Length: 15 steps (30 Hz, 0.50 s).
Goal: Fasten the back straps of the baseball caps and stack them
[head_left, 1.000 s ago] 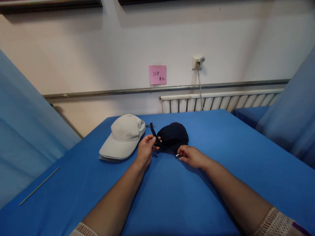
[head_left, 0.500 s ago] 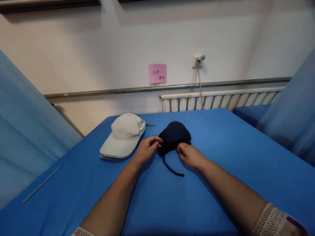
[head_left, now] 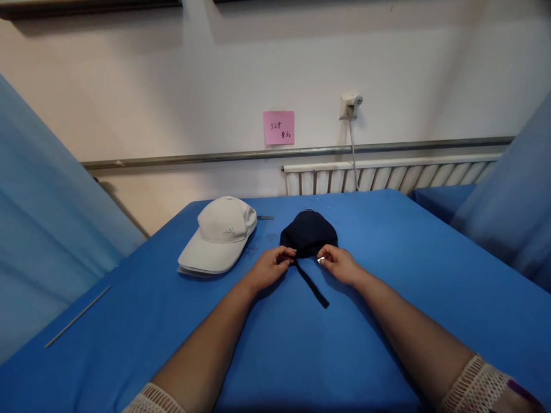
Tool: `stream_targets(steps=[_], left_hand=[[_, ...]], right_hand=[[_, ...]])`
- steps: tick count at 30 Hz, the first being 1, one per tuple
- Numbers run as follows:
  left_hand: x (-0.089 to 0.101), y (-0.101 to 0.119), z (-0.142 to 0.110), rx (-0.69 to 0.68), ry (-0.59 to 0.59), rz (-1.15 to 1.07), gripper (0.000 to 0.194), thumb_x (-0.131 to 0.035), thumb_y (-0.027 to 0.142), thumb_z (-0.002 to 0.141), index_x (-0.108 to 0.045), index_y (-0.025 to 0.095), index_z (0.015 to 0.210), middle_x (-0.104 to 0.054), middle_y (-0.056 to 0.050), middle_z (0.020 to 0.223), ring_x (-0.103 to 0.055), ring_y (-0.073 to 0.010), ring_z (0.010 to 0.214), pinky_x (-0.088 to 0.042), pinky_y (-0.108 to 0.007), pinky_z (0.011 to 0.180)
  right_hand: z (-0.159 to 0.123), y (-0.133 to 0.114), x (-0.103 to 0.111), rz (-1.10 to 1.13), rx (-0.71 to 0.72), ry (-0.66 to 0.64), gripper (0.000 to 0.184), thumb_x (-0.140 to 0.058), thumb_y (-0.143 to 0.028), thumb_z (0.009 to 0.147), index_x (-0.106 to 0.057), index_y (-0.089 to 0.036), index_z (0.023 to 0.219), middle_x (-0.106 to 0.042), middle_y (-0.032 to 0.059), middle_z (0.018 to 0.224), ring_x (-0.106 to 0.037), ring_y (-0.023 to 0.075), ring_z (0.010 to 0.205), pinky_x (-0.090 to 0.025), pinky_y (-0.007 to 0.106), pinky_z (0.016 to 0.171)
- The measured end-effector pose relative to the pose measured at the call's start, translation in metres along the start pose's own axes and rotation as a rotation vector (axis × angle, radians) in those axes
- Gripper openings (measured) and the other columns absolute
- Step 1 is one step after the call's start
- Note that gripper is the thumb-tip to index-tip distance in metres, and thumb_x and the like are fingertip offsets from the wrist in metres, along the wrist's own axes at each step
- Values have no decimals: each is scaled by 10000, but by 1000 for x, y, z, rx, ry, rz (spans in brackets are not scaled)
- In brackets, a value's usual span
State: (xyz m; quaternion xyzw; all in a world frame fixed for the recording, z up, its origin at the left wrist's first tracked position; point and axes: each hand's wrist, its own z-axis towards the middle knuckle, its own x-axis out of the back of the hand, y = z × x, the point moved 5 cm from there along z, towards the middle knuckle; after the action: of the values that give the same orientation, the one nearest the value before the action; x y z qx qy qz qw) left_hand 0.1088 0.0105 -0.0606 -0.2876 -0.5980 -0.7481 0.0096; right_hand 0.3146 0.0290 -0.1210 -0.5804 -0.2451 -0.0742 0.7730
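A dark navy cap (head_left: pixel 309 232) lies on the blue-covered table (head_left: pixel 387 275), its back facing me. My left hand (head_left: pixel 271 267) pinches the cap's rear edge where a dark strap (head_left: pixel 312 287) begins; the strap trails toward me on the cloth. My right hand (head_left: pixel 340 264) pinches the other side of the rear edge, with a small metal buckle showing at its fingertips. A white cap (head_left: pixel 219 234) sits to the left of the dark one, brim toward me.
Blue curtains hang at the left (head_left: pixel 47 229) and right (head_left: pixel 512 195). A radiator (head_left: pixel 387 175), a wall socket with cord (head_left: pixel 349 109) and a pink note (head_left: pixel 278 127) are behind the table. A thin rod (head_left: pixel 77 315) lies near the table's left edge.
The strap, held up by my left hand a second ago, now lies flat toward me. Both hands moved closer together at the dark cap's rear edge.
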Motion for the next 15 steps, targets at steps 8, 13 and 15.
stream_targets(steps=[8,13,15], left_hand=[[-28,8,-3,-189,-163,219,209,-554,166,840,-661,188,1018,-668,-65,1121,-602,-181,1061,-441,-332,975],[-54,22,-9,-326,-344,428,310,-585,246,861,-617,219,1169,-658,-72,1139,-573,-207,1088,-405,-351,982],[-59,25,-10,-347,-359,494,253,-604,265,853,-649,217,1097,-676,-66,1052,-589,-206,1018,-407,-354,954]], right_hand=[[4,9,-1,200,-40,-16,112,-528,-183,756,-619,-215,813,-639,-2,754,-575,130,675,-440,262,642],[6,6,4,410,-163,29,87,-622,-246,677,-614,-201,751,-610,-20,665,-552,121,585,-437,279,610],[4,1,6,492,-194,27,135,-674,-270,645,-617,-198,745,-606,-22,649,-553,120,579,-433,281,608]])
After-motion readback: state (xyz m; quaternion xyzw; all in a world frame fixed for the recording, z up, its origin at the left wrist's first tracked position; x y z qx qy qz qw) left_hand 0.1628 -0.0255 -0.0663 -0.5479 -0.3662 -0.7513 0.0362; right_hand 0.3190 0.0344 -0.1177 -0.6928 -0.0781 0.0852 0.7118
